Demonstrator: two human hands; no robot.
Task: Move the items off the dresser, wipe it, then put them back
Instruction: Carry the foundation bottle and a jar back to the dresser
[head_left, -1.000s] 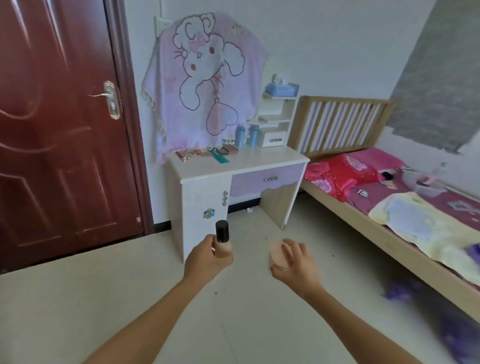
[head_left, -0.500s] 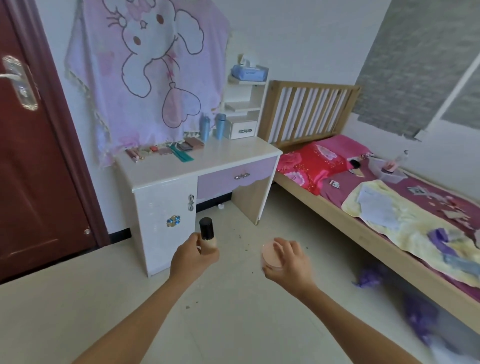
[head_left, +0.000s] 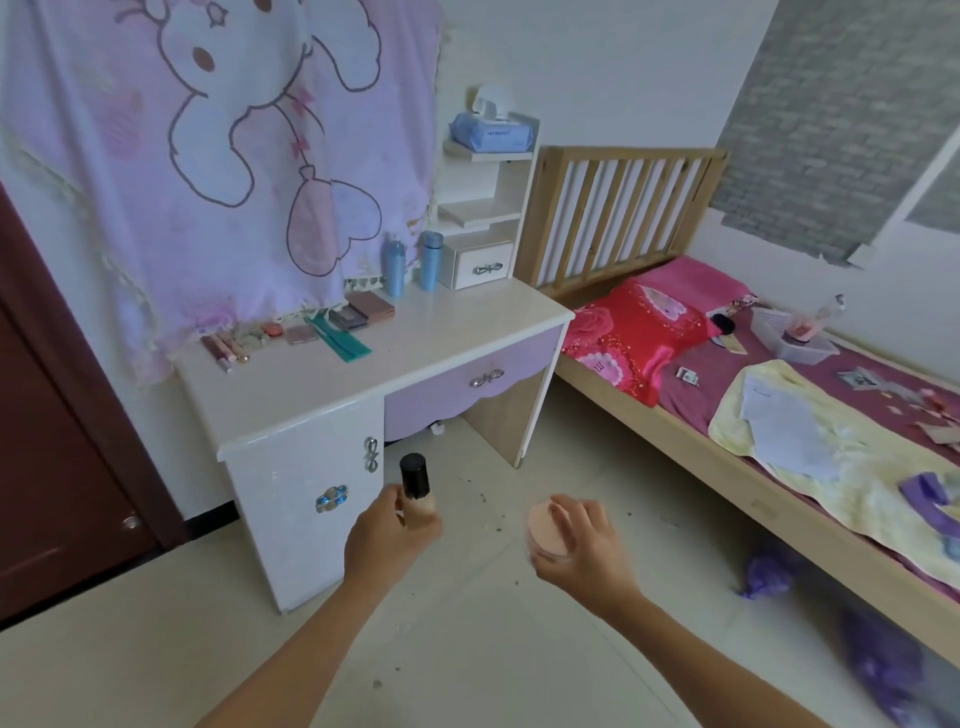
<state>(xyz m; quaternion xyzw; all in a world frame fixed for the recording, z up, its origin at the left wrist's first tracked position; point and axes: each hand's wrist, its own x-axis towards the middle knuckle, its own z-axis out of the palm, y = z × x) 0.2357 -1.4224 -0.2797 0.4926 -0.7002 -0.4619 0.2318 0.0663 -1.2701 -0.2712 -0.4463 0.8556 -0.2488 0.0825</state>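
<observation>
Both bare forearms extend forward in front of the dresser (head_left: 332, 395). The left hand (head_left: 389, 538), nearer its cabinet door, grips a bottle (head_left: 415, 486) upright; the right hand (head_left: 584, 548), farther from it, curls its fingers round a pink jar (head_left: 543, 527).

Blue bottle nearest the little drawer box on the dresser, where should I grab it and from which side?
Grip the blue bottle round its straight middle, coming from the front: it stands upright, flanked closely by the drawer box and another bottle.
</observation>
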